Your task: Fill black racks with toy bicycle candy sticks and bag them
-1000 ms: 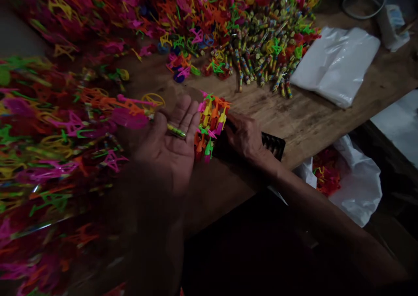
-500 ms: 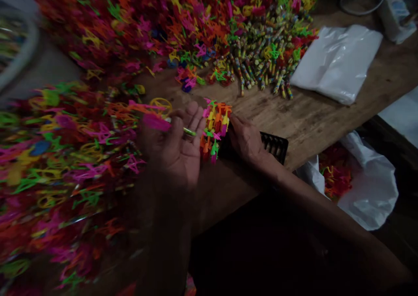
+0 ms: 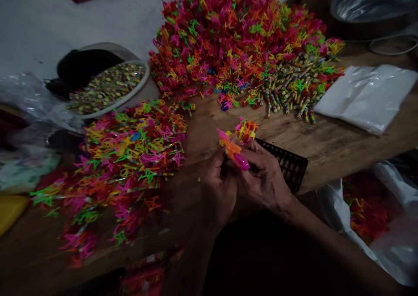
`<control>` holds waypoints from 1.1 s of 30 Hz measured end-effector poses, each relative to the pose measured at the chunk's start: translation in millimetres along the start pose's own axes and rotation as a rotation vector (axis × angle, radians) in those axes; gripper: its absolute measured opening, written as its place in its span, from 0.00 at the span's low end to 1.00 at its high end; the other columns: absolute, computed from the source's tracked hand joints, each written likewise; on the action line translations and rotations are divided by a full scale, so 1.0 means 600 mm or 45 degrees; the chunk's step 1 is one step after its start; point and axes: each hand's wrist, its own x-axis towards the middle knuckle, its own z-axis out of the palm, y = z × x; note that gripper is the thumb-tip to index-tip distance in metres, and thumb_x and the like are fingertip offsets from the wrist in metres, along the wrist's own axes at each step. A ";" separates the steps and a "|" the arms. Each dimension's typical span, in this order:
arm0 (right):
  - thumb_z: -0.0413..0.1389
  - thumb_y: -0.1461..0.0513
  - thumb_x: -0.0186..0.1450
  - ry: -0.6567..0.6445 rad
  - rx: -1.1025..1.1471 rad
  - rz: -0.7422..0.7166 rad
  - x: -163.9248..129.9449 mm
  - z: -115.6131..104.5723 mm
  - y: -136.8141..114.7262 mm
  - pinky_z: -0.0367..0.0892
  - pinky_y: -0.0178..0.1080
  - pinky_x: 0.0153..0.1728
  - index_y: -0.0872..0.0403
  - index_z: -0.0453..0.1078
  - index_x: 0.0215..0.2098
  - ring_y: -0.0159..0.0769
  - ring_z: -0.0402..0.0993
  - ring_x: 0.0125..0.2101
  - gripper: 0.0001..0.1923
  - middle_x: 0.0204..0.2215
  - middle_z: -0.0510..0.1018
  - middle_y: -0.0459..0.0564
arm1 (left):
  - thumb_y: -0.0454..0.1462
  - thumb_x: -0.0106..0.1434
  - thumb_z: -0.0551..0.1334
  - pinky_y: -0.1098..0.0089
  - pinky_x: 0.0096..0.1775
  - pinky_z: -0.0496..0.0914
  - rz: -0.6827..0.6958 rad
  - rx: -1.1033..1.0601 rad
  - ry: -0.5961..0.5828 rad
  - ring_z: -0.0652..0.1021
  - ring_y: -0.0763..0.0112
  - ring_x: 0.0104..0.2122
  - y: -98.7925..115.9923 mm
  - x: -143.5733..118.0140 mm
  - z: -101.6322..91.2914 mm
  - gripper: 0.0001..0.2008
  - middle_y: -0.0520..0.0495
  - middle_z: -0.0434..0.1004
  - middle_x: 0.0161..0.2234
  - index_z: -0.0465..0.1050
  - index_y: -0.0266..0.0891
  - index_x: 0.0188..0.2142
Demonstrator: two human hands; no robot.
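A small plastic toy helicopter, orange with a pink nose, sits between my two hands above the wooden table. My left hand is closed around its lower side, the fingertips partly hidden. Curled against the nose from the other side is my right hand, fingers bent and touching the toy. A black slotted tray lies under and beyond my right hand. More toy helicopters, orange, yellow and pink, are grouped at the tray's far left end, just behind my fingers.
Loose coloured plastic pieces form a large heap at the back and another pile at left. Patterned short tubes lie near white plastic bags. A tub holds more tubes. A white sack with pieces stands at right.
My left hand, earlier open with a tube on its fingers, has closed and come together with my right hand at the toy helicopter. The view has shifted left and back.
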 end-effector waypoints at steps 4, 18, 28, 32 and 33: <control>0.54 0.64 0.71 0.058 -0.137 -0.010 -0.028 -0.038 0.024 0.71 0.35 0.38 0.52 0.75 0.37 0.33 0.75 0.36 0.08 0.35 0.79 0.47 | 0.37 0.60 0.71 0.61 0.55 0.77 -0.031 0.216 -0.153 0.83 0.56 0.49 0.012 -0.005 -0.022 0.15 0.46 0.85 0.47 0.83 0.43 0.47; 0.53 0.62 0.70 0.101 -0.547 0.169 -0.079 -0.052 0.136 0.70 0.35 0.34 0.53 0.72 0.43 0.35 0.77 0.31 0.06 0.34 0.81 0.49 | 0.39 0.75 0.49 0.54 0.71 0.59 0.468 0.993 -0.702 0.62 0.65 0.71 -0.078 0.183 0.015 0.21 0.46 0.59 0.71 0.65 0.40 0.64; 0.53 0.63 0.71 0.071 -0.539 0.202 -0.070 -0.006 0.159 0.72 0.39 0.40 0.52 0.76 0.44 0.37 0.78 0.37 0.09 0.37 0.82 0.50 | 0.35 0.74 0.47 0.56 0.72 0.58 0.543 0.935 -0.636 0.61 0.63 0.71 -0.092 0.173 0.014 0.22 0.45 0.60 0.71 0.64 0.42 0.64; 0.53 0.65 0.71 0.109 -0.537 0.154 -0.075 -0.007 0.160 0.71 0.38 0.36 0.53 0.75 0.43 0.36 0.75 0.33 0.09 0.33 0.81 0.49 | 0.36 0.74 0.47 0.55 0.71 0.59 0.525 0.891 -0.617 0.65 0.63 0.69 -0.093 0.172 0.015 0.22 0.45 0.60 0.71 0.65 0.43 0.64; 0.53 0.65 0.71 0.122 -0.530 0.151 -0.075 -0.007 0.161 0.71 0.38 0.36 0.53 0.75 0.43 0.36 0.75 0.33 0.09 0.33 0.81 0.49 | 0.36 0.74 0.47 0.54 0.71 0.59 0.524 0.879 -0.619 0.65 0.63 0.69 -0.094 0.172 0.015 0.22 0.45 0.60 0.71 0.65 0.43 0.64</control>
